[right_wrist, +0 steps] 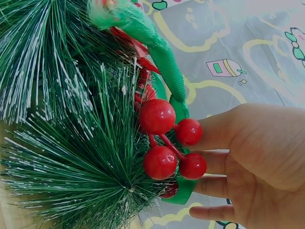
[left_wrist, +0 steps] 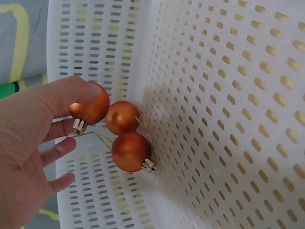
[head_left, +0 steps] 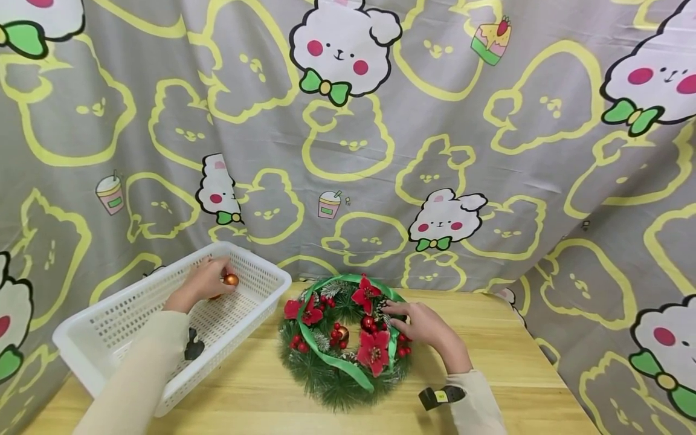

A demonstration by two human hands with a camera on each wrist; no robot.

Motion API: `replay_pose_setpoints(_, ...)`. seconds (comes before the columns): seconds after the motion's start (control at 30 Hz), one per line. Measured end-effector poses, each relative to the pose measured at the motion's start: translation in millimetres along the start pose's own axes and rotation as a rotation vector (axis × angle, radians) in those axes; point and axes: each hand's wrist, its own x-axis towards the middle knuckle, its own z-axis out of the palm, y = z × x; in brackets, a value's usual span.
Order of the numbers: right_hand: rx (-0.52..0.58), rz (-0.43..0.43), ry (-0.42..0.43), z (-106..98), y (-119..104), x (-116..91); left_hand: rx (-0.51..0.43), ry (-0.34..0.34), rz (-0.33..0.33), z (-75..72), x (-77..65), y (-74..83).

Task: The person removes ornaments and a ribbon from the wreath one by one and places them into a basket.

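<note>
My left hand (head_left: pixel 205 281) is inside the white plastic basket (head_left: pixel 261 266), thumb and fingers pinching an orange Christmas bauble (left_wrist: pixel 93 107) with a gold cap. Two more orange baubles (left_wrist: pixel 131 151) lie beside it in the basket, with thin gold strings. On the table sits a green Christmas wreath (head_left: pixel 348 386) with red flowers (head_left: pixel 374 352), a green ribbon (head_left: pixel 339 364) and an orange bauble (head_left: pixel 342 334) near its middle. At the wreath's right side, my right hand (head_left: pixel 421 323) touches it with fingers extended; red berries (right_wrist: pixel 159 162) hide some fingertips in the right wrist view.
The basket stands on the left of the wooden table (head_left: pixel 478 350), tilted in view, its perforated walls rising around my left hand. A grey curtain (head_left: pixel 359 199) with cartoon prints hangs right behind the table and along both sides.
</note>
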Motion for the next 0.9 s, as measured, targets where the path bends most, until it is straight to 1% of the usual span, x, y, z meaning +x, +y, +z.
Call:
replay_pose_setpoints(0.2,-0.003,-0.013,0.003,0,-1,1,-0.006,-0.014,-0.008,2.2,0.7,-1.8)
replay_pose_setpoints(0.4,-0.005,-0.021,0.002,0,0,0,0.014,-0.022,0.0,11.4,1.2,-5.0)
replay_pose_setpoints(0.57,-0.006,-0.015,0.001,0,0,0,0.036,-0.031,0.001,13.7,0.8,-4.2)
replay_pose_setpoints(0.7,0.006,-0.007,-0.001,0,0,0,0.068,-0.039,0.0,14.6,-0.1,-1.4)
replay_pose_setpoints(0.9,0.018,0.0,-0.004,0,-1,-1,0.156,-0.071,-0.004,18.6,0.1,0.8)
